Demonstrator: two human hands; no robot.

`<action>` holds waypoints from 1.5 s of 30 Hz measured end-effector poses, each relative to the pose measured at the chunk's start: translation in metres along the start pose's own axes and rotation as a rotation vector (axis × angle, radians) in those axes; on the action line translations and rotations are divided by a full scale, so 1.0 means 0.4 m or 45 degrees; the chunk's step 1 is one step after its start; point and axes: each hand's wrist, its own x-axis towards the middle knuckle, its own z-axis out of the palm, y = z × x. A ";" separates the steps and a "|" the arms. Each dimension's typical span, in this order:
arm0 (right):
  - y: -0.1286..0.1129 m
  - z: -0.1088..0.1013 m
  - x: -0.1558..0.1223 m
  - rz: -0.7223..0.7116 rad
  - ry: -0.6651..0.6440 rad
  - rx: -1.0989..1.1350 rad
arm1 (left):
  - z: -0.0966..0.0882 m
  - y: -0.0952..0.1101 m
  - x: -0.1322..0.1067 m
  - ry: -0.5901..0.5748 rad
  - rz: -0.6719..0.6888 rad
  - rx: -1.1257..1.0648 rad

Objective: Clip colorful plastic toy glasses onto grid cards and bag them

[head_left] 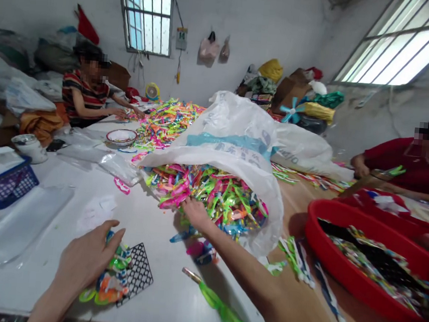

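Note:
My left hand (82,254) curls on the white table around a cluster of small coloured plastic pieces (111,285), in green, orange and blue. Partly under the cluster lies a black lattice piece (139,269). My right hand (197,213) reaches to the mouth of a big white woven sack (237,118), which lies on its side. Its fingers close at a bright pink plastic piece (175,197) at the front of the heap; the fingertips are partly hidden. Multicoloured plastic pieces (230,197) spill from the sack. Below my right forearm rests a green piece with a metallic end (217,301).
A red tub (316,240) with small pieces stands right. Clear plastic bags (20,229) and a blue basket (6,183) lie left. A bowl (121,137) sits near another heap (169,122). One co-worker (89,90) sits back left, another (406,157) at right.

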 end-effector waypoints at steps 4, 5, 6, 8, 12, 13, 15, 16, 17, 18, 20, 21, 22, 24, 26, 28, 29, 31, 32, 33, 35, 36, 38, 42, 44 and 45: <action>-0.105 0.053 -0.105 -0.365 0.072 0.109 | 0.000 0.010 0.001 -0.011 -0.027 0.018; -0.131 0.077 -0.143 -0.447 0.049 0.167 | -0.001 0.016 -0.001 0.001 -0.030 0.039; -0.151 0.100 -0.182 -0.484 0.006 0.229 | -0.003 0.022 -0.004 0.006 -0.036 0.063; -0.173 0.140 -0.253 -0.444 -0.081 0.318 | -0.005 0.030 -0.010 0.011 -0.033 0.101; -0.169 0.162 -0.324 -0.198 -0.110 0.403 | -0.005 0.032 -0.018 0.036 -0.034 0.111; -0.170 0.159 -0.325 -0.142 -0.115 0.425 | -0.004 0.032 -0.019 0.047 -0.042 0.109; -0.181 0.151 -0.316 -0.020 -0.154 0.449 | -0.003 0.033 -0.021 0.060 -0.056 0.116; -0.189 0.149 -0.308 0.030 -0.191 0.456 | -0.003 0.034 -0.021 0.062 -0.058 0.121; -0.198 0.148 -0.300 0.073 -0.234 0.475 | -0.003 0.033 -0.022 0.059 -0.060 0.125; -0.205 0.149 -0.292 0.108 -0.267 0.518 | -0.002 0.032 -0.023 0.054 -0.057 0.128; -0.215 0.153 -0.280 0.152 -0.270 0.690 | 0.001 0.028 -0.024 0.048 -0.036 0.129; -0.218 0.157 -0.276 0.153 -0.227 0.803 | 0.003 0.026 -0.024 0.052 -0.022 0.128; -0.221 0.162 -0.273 0.140 -0.160 0.917 | 0.005 0.024 -0.024 0.062 -0.009 0.126; -0.230 0.177 -0.269 0.083 -0.008 1.105 | 0.009 0.022 -0.023 0.083 -0.001 0.119; -0.243 0.198 -0.266 0.011 0.051 1.235 | 0.011 0.023 -0.021 0.088 -0.020 0.112; -0.257 0.221 -0.262 0.003 0.026 1.315 | 0.011 0.025 -0.020 0.076 -0.036 0.108; -0.264 0.230 -0.260 0.019 0.008 1.332 | 0.010 0.026 -0.020 0.069 -0.037 0.104; -0.277 0.235 -0.253 0.042 -0.010 1.302 | 0.009 0.027 -0.020 0.065 -0.031 0.092; -0.283 0.232 -0.248 0.034 -0.030 1.237 | 0.009 0.027 -0.020 0.066 -0.029 0.087; -0.290 0.225 -0.243 0.008 -0.079 1.139 | 0.010 0.028 -0.020 0.068 -0.027 0.084; -0.307 0.206 -0.230 -0.047 -0.226 0.879 | 0.013 0.028 -0.015 0.070 -0.026 0.078; -0.317 0.197 -0.223 -0.063 -0.292 0.750 | 0.015 0.027 -0.012 0.069 -0.020 0.071; -0.342 0.181 -0.212 -0.086 -0.353 0.575 | 0.016 0.024 -0.005 0.077 -0.002 0.052; -0.386 0.163 -0.215 -0.142 -0.356 0.563 | -0.001 0.018 -0.019 0.096 -0.046 0.024; -0.390 0.161 -0.212 -0.114 -0.322 0.705 | -0.009 0.017 -0.032 0.085 -0.034 -0.009; -0.388 0.161 -0.205 -0.123 -0.246 0.797 | -0.009 0.016 -0.035 0.086 -0.028 -0.041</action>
